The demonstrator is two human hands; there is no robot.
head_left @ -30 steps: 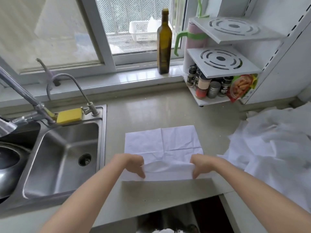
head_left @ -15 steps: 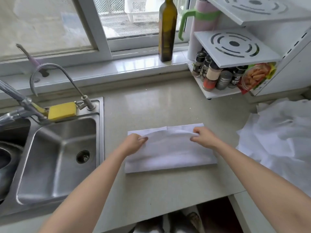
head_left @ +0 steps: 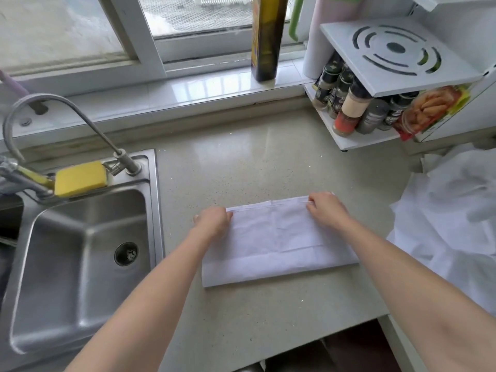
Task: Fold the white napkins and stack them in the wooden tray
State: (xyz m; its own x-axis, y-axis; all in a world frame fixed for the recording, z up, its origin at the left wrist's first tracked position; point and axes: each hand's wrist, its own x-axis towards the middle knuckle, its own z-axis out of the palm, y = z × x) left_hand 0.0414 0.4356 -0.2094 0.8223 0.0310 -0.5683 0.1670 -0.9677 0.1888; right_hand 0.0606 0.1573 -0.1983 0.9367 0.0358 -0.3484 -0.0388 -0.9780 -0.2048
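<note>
Head view. A white napkin (head_left: pixel 279 241), folded in half into a wide rectangle, lay flat on the speckled countertop (head_left: pixel 241 162), just right of the steel sink (head_left: pixel 80 253). The left hand (head_left: pixel 213 222) sat at the napkin's far left corner with fingers curled down onto the edge; whether it pinched the layers or only pressed them could not be told. The right hand (head_left: pixel 326 210) sat at the far right corner, its fingertips curled over the doubled far edge and apparently pinching it. Both forearms reached in from the near edge of the frame. A loose heap of unfolded white napkins (head_left: pixel 451 218) lay on the counter to the right, apart from the folded one. A yellow sponge (head_left: pixel 80 178) rested on the sink rim beside the curved tap (head_left: pixel 53 116). A dark oil bottle (head_left: pixel 267 38) stood on the windowsill, and a white spice rack (head_left: pixel 375 84) held jars at the far right.
</note>
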